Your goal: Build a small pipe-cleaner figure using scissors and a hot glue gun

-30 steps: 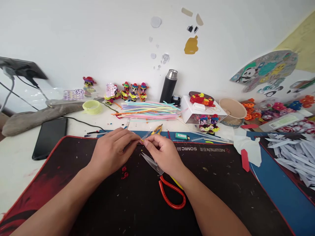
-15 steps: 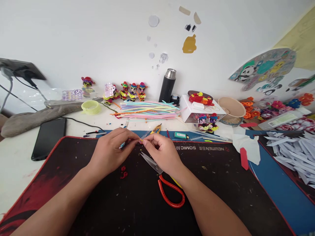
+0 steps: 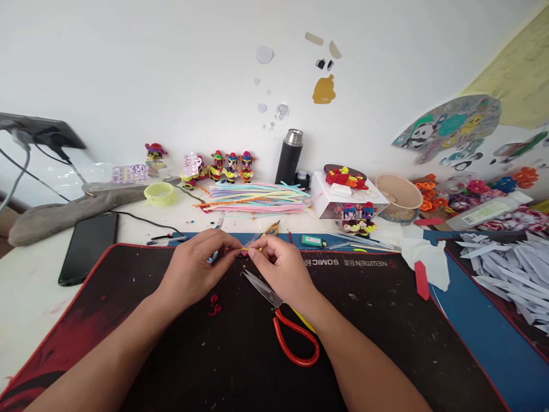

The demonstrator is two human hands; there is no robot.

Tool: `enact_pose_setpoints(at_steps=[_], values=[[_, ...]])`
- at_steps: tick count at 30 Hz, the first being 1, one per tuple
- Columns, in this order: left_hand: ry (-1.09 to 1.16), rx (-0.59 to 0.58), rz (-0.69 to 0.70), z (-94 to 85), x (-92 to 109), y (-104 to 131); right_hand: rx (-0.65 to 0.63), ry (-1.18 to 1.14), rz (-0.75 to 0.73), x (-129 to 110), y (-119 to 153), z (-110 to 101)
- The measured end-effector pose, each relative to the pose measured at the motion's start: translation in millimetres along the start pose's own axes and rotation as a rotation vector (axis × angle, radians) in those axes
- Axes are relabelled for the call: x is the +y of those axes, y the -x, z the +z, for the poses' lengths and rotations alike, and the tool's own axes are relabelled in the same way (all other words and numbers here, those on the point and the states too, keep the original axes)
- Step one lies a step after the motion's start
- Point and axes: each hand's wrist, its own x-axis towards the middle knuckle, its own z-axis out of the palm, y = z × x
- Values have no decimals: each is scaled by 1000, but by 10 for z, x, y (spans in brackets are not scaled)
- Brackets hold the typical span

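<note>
**Left hand [image 3: 195,266] and right hand [image 3: 283,268] pinch tiny piece [image 3: 244,250]**

I see it yellowish, mostly covered, between the fingertips near the far edge of the mat [image 3: 206,360]. A blue bit [image 3: 213,257], hidden one second ago, shows beside the left hand.

Wall stickers [image 3: 323,90] slide toward 7 o'clock in your view, plus some blue thing [image 3: 213,257] now peeks out around your left hand's [image 3: 194,269] 2 o'clock.

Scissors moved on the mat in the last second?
No. The scissors lie in the same place against the SOMIC lettering printed on the dark mat; the slight shift is the whole view's.
</note>
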Motion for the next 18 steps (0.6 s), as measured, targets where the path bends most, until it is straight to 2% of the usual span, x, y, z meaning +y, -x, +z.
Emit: enact_pose_setpoints(at_steps=[11, 18], values=[[-54, 24, 33, 16, -23, 2, -24, 102, -19, 11, 0, -3], [-43, 15, 10, 29, -1, 5, -23, 71, -11, 1, -8, -19]])
